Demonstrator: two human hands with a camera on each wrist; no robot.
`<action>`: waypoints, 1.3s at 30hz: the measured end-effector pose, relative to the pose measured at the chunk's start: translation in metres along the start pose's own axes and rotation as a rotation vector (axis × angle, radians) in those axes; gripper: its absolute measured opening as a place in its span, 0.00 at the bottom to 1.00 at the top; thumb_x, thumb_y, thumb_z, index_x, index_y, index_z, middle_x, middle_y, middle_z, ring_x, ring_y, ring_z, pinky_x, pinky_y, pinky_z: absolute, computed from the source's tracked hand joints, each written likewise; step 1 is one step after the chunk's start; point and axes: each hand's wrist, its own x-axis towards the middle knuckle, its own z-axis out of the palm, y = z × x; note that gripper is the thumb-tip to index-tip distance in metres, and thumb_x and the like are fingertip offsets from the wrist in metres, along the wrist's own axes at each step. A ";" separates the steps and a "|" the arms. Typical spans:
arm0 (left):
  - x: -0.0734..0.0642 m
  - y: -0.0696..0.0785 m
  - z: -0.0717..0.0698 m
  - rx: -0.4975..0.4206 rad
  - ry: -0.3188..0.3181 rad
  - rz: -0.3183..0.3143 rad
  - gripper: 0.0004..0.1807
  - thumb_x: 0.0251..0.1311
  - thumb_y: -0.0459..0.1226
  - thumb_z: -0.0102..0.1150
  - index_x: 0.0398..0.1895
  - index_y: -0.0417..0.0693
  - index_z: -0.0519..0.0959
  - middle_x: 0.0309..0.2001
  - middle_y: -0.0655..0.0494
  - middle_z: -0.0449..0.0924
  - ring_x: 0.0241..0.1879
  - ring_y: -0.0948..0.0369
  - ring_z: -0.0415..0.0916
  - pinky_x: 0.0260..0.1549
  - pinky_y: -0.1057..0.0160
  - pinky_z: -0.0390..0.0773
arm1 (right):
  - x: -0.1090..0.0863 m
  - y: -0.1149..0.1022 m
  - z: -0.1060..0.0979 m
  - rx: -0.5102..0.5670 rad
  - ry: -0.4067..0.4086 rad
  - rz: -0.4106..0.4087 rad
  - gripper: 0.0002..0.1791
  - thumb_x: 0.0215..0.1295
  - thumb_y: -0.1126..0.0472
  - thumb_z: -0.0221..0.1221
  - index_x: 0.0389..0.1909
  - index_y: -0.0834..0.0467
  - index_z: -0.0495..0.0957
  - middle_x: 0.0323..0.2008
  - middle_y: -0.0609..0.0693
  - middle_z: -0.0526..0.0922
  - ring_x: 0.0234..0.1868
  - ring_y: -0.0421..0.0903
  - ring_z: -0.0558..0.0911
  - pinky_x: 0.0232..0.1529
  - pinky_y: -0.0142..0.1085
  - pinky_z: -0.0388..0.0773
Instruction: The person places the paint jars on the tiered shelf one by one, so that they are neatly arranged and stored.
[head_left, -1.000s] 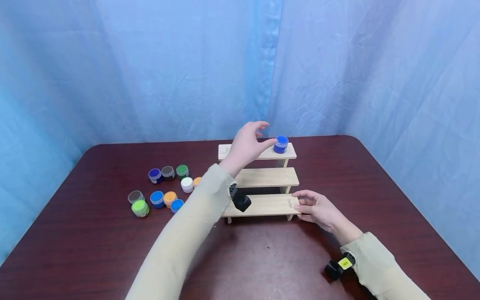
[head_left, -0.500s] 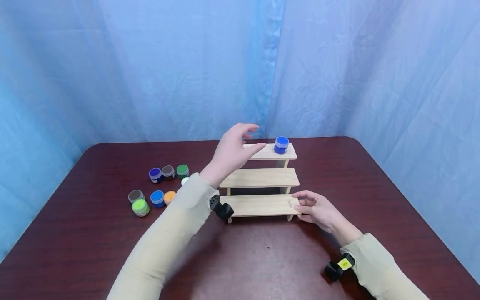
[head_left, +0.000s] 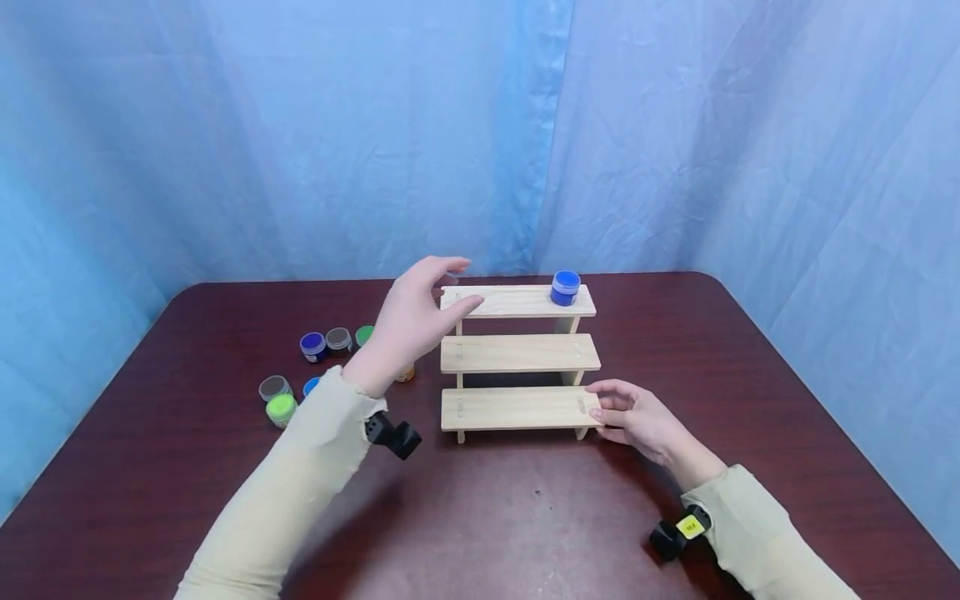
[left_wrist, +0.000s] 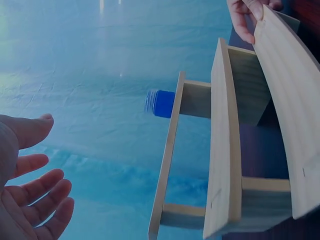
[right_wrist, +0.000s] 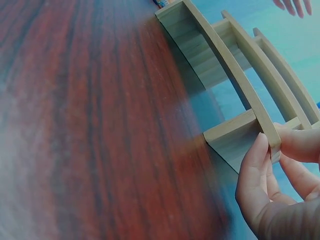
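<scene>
A three-tier wooden display stand (head_left: 521, 353) stands on the table. On the right end of its top shelf sits a blue paint jar (head_left: 565, 288), which also shows as a blue jar (left_wrist: 164, 103) in the left wrist view. My left hand (head_left: 408, 321) hovers at the left end of the top shelf, fingers spread and holding nothing; the left wrist view shows that same empty hand (left_wrist: 35, 185). With thumb and fingers, my right hand (head_left: 637, 419) pinches the right end of the lowest shelf, as the right wrist view shows at the shelf edge (right_wrist: 250, 95).
Left of the stand, several paint jars are grouped, among them a light green jar (head_left: 281, 409), a dark blue jar (head_left: 312, 346) and a brown jar (head_left: 339, 341). My left arm hides part of the group. A blue curtain (head_left: 360, 142) hangs behind the dark red table (head_left: 517, 525).
My left hand has moved left, away from the blue paint jar, which stays on the top shelf. My right hand keeps its hold on the lowest shelf.
</scene>
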 end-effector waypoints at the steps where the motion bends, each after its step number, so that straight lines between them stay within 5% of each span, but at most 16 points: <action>1: -0.002 -0.002 -0.002 0.003 0.004 -0.005 0.25 0.58 0.42 0.64 0.59 0.47 0.74 0.53 0.51 0.76 0.51 0.56 0.74 0.53 0.59 0.75 | 0.000 0.000 0.000 0.001 -0.001 0.000 0.17 0.63 0.73 0.54 0.51 0.57 0.72 0.34 0.45 0.78 0.33 0.37 0.79 0.34 0.29 0.81; 10: -0.026 -0.021 -0.023 0.002 0.062 -0.038 0.25 0.57 0.39 0.65 0.58 0.44 0.74 0.50 0.49 0.77 0.50 0.54 0.75 0.54 0.57 0.75 | -0.001 -0.001 0.001 0.003 -0.005 0.003 0.17 0.63 0.72 0.55 0.51 0.57 0.72 0.34 0.45 0.78 0.34 0.37 0.79 0.34 0.29 0.81; 21: -0.056 -0.041 -0.041 0.012 0.094 -0.164 0.25 0.58 0.40 0.64 0.59 0.45 0.73 0.52 0.47 0.76 0.51 0.52 0.74 0.53 0.51 0.75 | -0.003 -0.002 0.002 0.019 -0.007 0.011 0.17 0.63 0.73 0.54 0.50 0.56 0.72 0.34 0.44 0.78 0.33 0.37 0.79 0.34 0.29 0.81; 30: -0.081 -0.063 -0.052 0.067 0.171 -0.179 0.24 0.58 0.37 0.64 0.58 0.43 0.74 0.51 0.45 0.78 0.49 0.50 0.76 0.51 0.47 0.77 | -0.004 -0.002 0.001 0.013 0.001 0.015 0.17 0.63 0.72 0.55 0.51 0.57 0.71 0.33 0.44 0.78 0.33 0.36 0.79 0.33 0.29 0.81; 39: -0.106 -0.092 -0.062 0.128 0.228 -0.308 0.25 0.59 0.41 0.63 0.59 0.42 0.73 0.52 0.42 0.76 0.49 0.49 0.75 0.49 0.50 0.78 | -0.003 0.001 0.001 0.046 -0.008 0.007 0.15 0.63 0.72 0.55 0.47 0.52 0.73 0.33 0.43 0.78 0.32 0.37 0.78 0.33 0.28 0.80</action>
